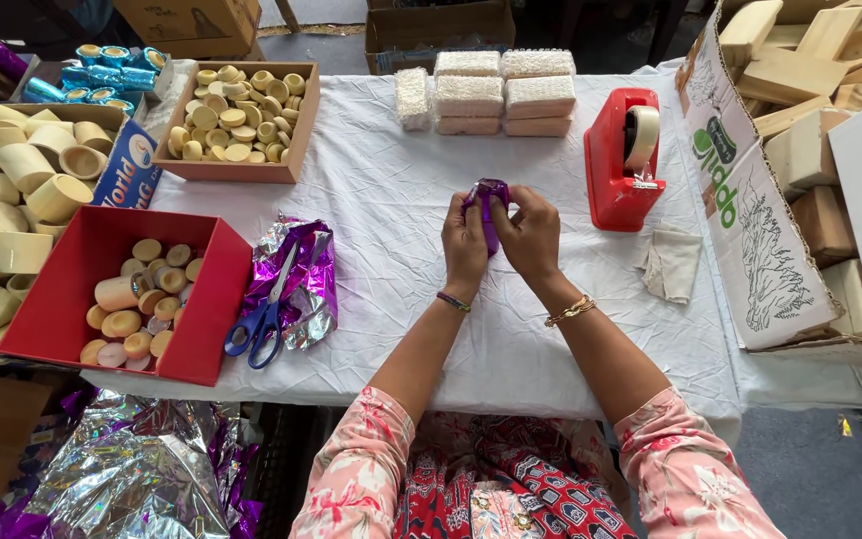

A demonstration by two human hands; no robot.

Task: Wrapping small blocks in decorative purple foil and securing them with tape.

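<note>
Head view: left hand (464,243) and right hand (530,235) both pinching small purple foil-wrapped piece (491,200), fingers clamped keeping foil tight, above white tablecloth (371,190), red tape dispenser (619,160) within reach.

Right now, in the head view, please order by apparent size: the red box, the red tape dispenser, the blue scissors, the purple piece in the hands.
1. red box
2. red tape dispenser
3. blue scissors, looking close to the dispenser
4. purple piece
</note>
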